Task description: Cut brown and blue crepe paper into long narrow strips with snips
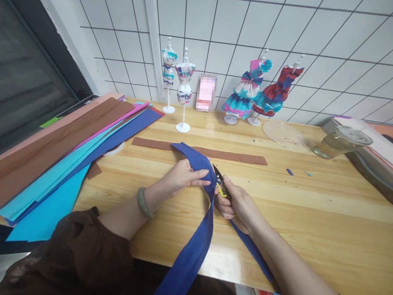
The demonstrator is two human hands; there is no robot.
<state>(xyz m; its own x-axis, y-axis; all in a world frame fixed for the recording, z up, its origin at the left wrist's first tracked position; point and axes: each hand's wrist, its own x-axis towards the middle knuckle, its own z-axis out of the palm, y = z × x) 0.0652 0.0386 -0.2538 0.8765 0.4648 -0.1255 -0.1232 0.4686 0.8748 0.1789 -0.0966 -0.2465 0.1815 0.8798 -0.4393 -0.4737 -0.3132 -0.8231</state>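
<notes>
A long strip of blue crepe paper hangs over the table's front edge, its upper end bent over above the tabletop. My left hand pinches this strip between thumb and fingers near the bend. Close by on the right, my right hand is closed around small scissors with dark blades and yellow on the handle. The blades point up and left, right beside the strip's edge. A narrower blue strip runs out from beneath my right hand. Behind both hands lies a flat brown strip.
Stacked colored paper sheets lie on the left, over a roll of tape. Dress forms and clothed mannequins stand along the tiled wall. A cup of liquid sits at right, near small blue scraps.
</notes>
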